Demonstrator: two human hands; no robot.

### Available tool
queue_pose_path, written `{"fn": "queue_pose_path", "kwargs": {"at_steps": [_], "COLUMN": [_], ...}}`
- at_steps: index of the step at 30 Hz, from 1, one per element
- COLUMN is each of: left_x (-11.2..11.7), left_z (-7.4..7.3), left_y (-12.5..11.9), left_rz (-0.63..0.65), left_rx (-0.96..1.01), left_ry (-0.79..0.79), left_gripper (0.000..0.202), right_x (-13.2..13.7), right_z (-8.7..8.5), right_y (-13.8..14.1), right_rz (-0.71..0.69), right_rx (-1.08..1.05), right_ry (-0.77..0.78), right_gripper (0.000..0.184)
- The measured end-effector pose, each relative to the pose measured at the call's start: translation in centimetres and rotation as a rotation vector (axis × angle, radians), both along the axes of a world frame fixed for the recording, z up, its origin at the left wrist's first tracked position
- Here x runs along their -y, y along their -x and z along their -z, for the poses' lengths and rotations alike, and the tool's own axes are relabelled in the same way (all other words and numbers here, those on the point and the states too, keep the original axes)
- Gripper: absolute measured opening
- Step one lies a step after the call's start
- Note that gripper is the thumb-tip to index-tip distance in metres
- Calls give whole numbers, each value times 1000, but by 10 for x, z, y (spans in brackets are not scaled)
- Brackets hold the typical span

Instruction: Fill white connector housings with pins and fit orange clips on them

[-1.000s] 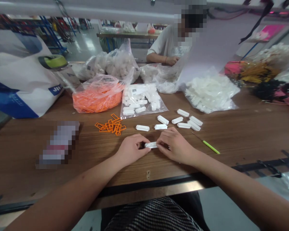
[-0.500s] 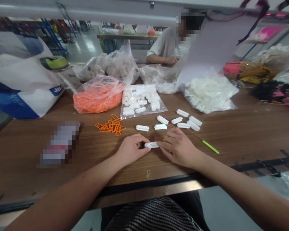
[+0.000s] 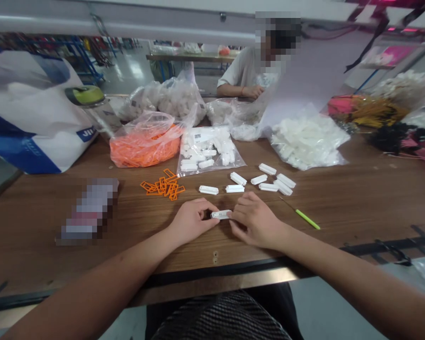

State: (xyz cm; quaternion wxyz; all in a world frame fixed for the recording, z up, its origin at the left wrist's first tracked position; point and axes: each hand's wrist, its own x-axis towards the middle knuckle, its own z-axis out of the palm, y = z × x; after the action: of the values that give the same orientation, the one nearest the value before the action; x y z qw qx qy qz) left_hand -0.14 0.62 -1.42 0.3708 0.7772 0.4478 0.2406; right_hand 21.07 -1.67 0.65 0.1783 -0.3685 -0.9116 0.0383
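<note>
Between my hands is a white plastic connector housing (image 3: 221,215) with a row of small marks along its face. My left hand (image 3: 193,219) pinches its left end between thumb and fingers. At the other end, the fingertips of my right hand (image 3: 257,219) close on the housing, hiding that end. Several like white housings (image 3: 234,188) lie loose just beyond my hands. Small orange rectangular frames (image 3: 163,185) form a loose pile to the left. A pick with a green handle (image 3: 307,219) rests to the right of my right hand.
Behind stand a bag of orange frames (image 3: 145,148), a bag of white housings (image 3: 208,146) and a bag of white parts (image 3: 308,139). A bottle (image 3: 92,106) and a large white-blue bag (image 3: 38,113) are at left, near a pixelated object (image 3: 88,210). Opposite sits a person (image 3: 241,78).
The view has shifted slightly. My right hand's fingers are a little more curled at the housing's right end; my left hand keeps its pinch.
</note>
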Motion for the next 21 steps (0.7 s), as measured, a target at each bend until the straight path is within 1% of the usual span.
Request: {"fn": "queue_pose_path", "kwargs": {"at_steps": [2,3,5,7,9,12,15,18,21], "left_x": [0,0,0,0,1,1,2,3,3], "left_z": [0,-1,-1,0,1,2,3,2,2], "left_y": [0,0,0,1,1,2,1,1,0], "left_rz": [-7,-8,-3,2,4,-2,-14,-8,-13], "left_rx": [-8,-13,-12,-7,2,23,32,33,34], "left_ry": [1,1,-1,-9,-18,-21,-20,-16,-19], "left_gripper": [15,15,14,14,14,14,13,12,12], "right_x": [-4,-6,-8,-7,-5,0,2,3,5], "right_z": [-3,-5,-5,-4,-1,6,13,18,20], "right_y": [-7,-10,-14,-13,-10,-2,6,12,16], "right_rz": [36,48,55,33,2,-10,-7,-1,-3], "right_rx": [-170,-246,-323,-278,-176,-55,0,16,33], "right_ry": [142,182,186,139,70,-86,-223,-275,-309], "right_gripper": [22,22,23,22,22,21,22,24,22]}}
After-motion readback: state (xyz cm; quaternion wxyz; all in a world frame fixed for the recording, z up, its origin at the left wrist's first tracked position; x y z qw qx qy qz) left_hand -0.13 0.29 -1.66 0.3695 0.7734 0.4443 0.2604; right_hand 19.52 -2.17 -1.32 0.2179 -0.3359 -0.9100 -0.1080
